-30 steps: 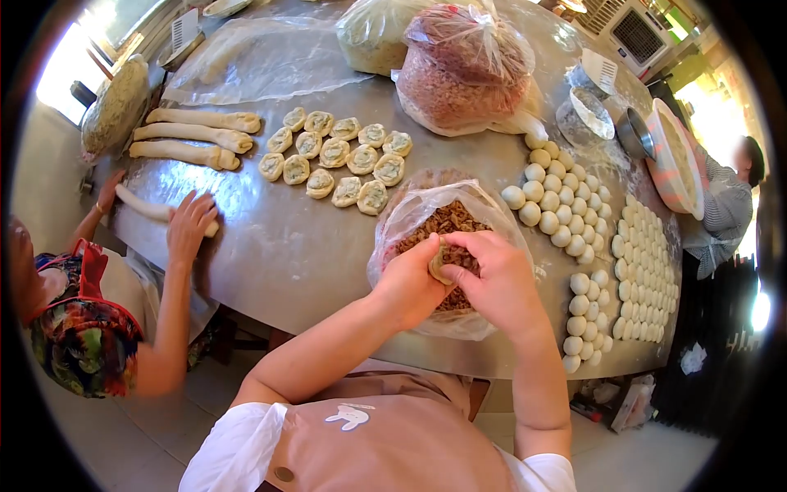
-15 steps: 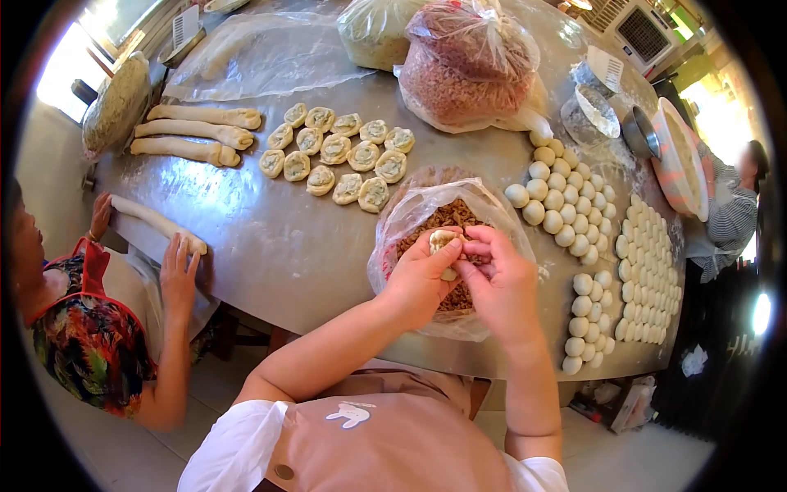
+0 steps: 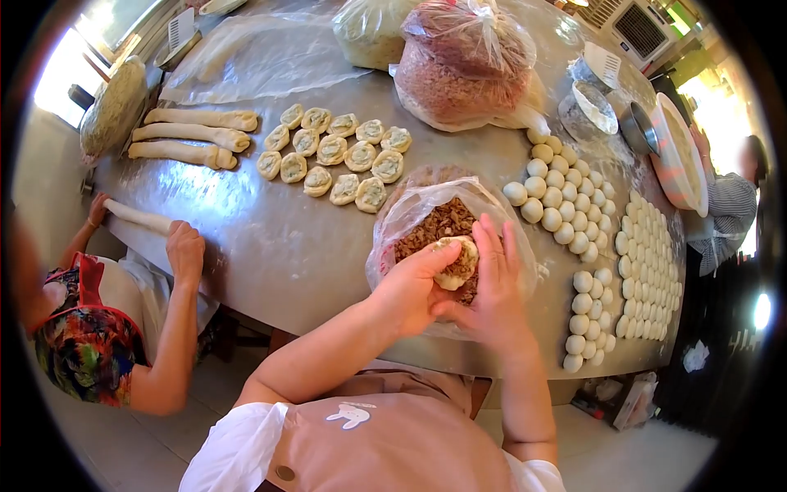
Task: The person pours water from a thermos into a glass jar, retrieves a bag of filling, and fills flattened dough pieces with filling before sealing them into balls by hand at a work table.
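My left hand [image 3: 411, 285] is closed around a piece of filled dough [image 3: 459, 264], its thumb pressed on the brown filling. Beside it, my right hand [image 3: 496, 287] has its fingers stretched out along the dough's right side; whether they touch it I cannot tell. Both hands are over a clear plastic bag [image 3: 384, 246] of brown minced filling [image 3: 434, 225], which stands open on the metal table. My hands hide part of the bag's near side.
Several filled dough rounds [image 3: 332, 150] lie beyond the bag, and three dough rolls [image 3: 197, 138] at far left. Dough balls [image 3: 566, 197] stand in groups on the right. A tied bag of pinkish filling [image 3: 463, 70] is behind. At left, a co-worker's hand [image 3: 186, 246] presses a dough roll [image 3: 139, 216].
My right hand's fingers have gone from pinching at the dough to stretched out. The dough now faces up, showing its filling. The co-worker's near hand has curled on the roll.
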